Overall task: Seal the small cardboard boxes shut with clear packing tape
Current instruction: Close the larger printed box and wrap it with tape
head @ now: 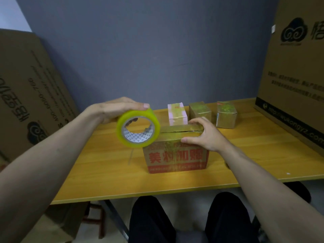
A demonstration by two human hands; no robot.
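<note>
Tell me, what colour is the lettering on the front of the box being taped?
Red, printed on the brown box; the head view shows it.

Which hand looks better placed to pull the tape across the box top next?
The left hand: it already grips the tape roll at the box's left edge. The right hand is busy pressing the flaps down.

On the table, the lettered box stands in front, three small boxes in a row behind it, the tape roll at its left.
</note>
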